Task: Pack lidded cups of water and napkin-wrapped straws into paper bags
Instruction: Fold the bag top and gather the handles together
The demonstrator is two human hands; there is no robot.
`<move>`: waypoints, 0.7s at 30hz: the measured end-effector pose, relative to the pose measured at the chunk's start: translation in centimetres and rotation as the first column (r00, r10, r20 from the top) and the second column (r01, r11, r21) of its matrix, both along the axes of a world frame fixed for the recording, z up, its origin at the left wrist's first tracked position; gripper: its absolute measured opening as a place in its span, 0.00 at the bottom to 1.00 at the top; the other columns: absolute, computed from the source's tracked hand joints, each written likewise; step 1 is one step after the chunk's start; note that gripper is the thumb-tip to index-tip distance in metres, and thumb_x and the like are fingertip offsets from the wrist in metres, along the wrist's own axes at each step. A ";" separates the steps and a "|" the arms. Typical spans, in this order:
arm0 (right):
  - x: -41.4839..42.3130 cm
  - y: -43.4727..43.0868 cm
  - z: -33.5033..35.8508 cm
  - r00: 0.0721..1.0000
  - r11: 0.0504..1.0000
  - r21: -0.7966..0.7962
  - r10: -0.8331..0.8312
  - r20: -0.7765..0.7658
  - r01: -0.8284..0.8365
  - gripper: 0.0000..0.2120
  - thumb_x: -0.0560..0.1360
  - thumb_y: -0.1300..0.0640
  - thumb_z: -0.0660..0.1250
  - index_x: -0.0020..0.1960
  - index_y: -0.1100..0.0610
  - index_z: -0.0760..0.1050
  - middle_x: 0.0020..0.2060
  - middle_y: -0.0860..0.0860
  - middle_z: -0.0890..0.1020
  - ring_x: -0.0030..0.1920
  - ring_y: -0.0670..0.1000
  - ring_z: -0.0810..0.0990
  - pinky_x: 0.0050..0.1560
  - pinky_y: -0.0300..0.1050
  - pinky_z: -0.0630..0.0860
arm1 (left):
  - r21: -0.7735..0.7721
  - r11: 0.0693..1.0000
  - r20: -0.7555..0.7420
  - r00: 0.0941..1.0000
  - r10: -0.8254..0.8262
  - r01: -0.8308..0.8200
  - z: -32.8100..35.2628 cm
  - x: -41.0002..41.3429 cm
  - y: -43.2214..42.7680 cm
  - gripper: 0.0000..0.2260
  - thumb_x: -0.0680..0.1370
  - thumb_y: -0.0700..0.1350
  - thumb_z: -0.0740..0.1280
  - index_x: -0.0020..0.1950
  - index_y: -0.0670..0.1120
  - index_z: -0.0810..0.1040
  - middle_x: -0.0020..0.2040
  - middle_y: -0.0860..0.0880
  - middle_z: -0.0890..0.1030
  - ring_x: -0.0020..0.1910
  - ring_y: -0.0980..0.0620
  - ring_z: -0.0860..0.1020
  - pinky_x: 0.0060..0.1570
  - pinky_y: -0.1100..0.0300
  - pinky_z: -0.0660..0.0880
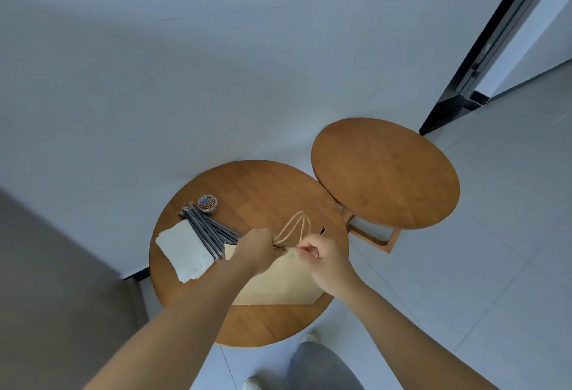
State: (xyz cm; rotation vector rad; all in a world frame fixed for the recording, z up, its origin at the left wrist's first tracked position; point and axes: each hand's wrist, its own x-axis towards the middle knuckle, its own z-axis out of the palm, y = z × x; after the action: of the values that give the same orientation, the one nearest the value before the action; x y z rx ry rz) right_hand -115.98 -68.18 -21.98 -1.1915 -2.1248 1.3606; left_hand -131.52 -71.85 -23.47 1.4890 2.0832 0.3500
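Observation:
A flat brown paper bag (275, 289) lies on the near round wooden table (247, 194), its twine handles (295, 228) pointing away from me. My left hand (255, 248) grips the bag's top edge beside the handles. My right hand (322, 255) has its fingers curled and pinches the same top edge from the right. To the left lie a stack of white napkins (182, 253) and a bundle of dark wrapped straws (207, 230). No cups are in view.
A small round clear box of coloured paper clips (208, 203) sits at the table's far left. A second round wooden table (385, 173) stands to the right. A wall runs behind both tables, and my leg and shoes show below.

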 end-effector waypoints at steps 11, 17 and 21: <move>-2.5 1.4 -1.2 0.981 0.936 0.336 0.038 0.192 -0.101 0.09 0.78 0.63 0.61 0.46 0.63 0.79 0.41 0.51 0.76 0.34 0.41 0.70 0.35 0.27 0.66 | 0.067 0.997 0.163 0.986 -0.035 0.024 -0.7 -1.4 0.1 0.19 0.74 0.39 0.66 0.27 0.49 0.60 0.26 0.52 0.64 0.29 0.52 0.62 0.34 0.58 0.60; -3.0 2.1 -1.3 0.983 0.914 0.394 0.029 0.183 -0.100 0.08 0.78 0.63 0.62 0.42 0.62 0.78 0.39 0.47 0.72 0.33 0.41 0.69 0.33 0.29 0.65 | 0.056 0.997 0.181 0.982 -0.054 0.044 -0.7 -1.9 0.3 0.11 0.75 0.40 0.66 0.33 0.46 0.73 0.28 0.53 0.69 0.31 0.51 0.67 0.35 0.58 0.65; -3.5 2.3 -1.1 0.957 0.873 0.450 0.061 0.283 -0.189 0.09 0.78 0.61 0.61 0.43 0.61 0.78 0.41 0.47 0.74 0.33 0.46 0.71 0.31 0.32 0.62 | 0.062 0.997 0.196 0.979 -0.050 0.038 -0.6 -2.0 0.3 0.12 0.75 0.40 0.66 0.32 0.46 0.73 0.30 0.52 0.72 0.32 0.52 0.69 0.35 0.58 0.66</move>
State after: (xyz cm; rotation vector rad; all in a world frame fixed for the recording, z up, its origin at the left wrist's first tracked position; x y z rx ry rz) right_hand -119.52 -65.85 -23.13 -1.0822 -2.5594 0.6765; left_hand -133.55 -71.58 -24.03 1.4676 1.8955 0.5239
